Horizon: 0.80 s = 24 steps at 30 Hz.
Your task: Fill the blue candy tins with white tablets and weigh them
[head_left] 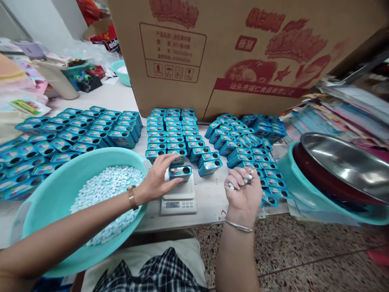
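My left hand (158,177) reaches around a small blue tin (180,172) with a round hole in its top. Its thumb lies along the near side and the fingers are on the far side. The tin is on a white digital scale (178,206) with a lit display. To the right, my right hand (243,187) is turned palm up, fingers curled over several white candies (249,177). A large turquoise basin (36,227) under my left forearm holds a heap of white candies (106,186).
Rows of blue tins stand left (91,129), centre (173,134) and right (243,142) on the white table (209,198). Behind them rises a big cardboard box (176,93). Stacked basins with a steel bowl (349,162) and piled printed sheets (358,109) are at the right.
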### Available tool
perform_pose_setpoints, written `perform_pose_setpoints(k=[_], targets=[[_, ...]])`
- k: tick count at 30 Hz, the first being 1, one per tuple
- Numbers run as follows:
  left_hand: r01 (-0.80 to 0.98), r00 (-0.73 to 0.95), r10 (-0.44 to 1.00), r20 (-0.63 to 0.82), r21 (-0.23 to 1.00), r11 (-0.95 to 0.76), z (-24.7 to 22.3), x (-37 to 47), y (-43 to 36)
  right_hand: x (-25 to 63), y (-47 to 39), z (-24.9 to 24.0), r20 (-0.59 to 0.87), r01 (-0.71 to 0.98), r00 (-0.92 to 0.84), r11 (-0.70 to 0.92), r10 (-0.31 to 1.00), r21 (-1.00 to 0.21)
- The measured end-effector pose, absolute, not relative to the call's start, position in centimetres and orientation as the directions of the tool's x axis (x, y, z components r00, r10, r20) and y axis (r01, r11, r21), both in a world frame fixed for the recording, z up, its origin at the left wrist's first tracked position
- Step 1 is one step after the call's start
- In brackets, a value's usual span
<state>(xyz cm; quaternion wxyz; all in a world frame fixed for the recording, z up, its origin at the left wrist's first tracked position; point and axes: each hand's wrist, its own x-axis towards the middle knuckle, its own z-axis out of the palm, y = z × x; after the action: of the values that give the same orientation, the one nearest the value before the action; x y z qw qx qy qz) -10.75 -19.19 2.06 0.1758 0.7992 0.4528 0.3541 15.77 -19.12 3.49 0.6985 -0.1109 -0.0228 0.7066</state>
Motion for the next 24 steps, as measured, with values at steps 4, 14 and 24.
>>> perform_pose_setpoints(k=[4, 14, 24], targets=[[0.666, 0.337, 0.847, 0.412, 0.531, -0.524, 2.5, -11.9, -19.6, 15.2, -18.8, 3.3, -0.132, -0.982, -0.017, -0.042, 0.991, -0.186], [0.762, 0.428, 0.830, 0.357, 0.351, -0.544, 2.7, -12.6, -18.4, 13.3, -18.3, 2.7, -0.134, -0.980, -0.071, -0.094, 0.988, -0.176], [0.826, 0.516, 0.835, 0.191, 0.147, -0.545, 4.1, -11.4, -17.6, 11.1, -17.0, 3.0, -0.215, -0.980, -0.111, -0.143, 0.970, -0.136]])
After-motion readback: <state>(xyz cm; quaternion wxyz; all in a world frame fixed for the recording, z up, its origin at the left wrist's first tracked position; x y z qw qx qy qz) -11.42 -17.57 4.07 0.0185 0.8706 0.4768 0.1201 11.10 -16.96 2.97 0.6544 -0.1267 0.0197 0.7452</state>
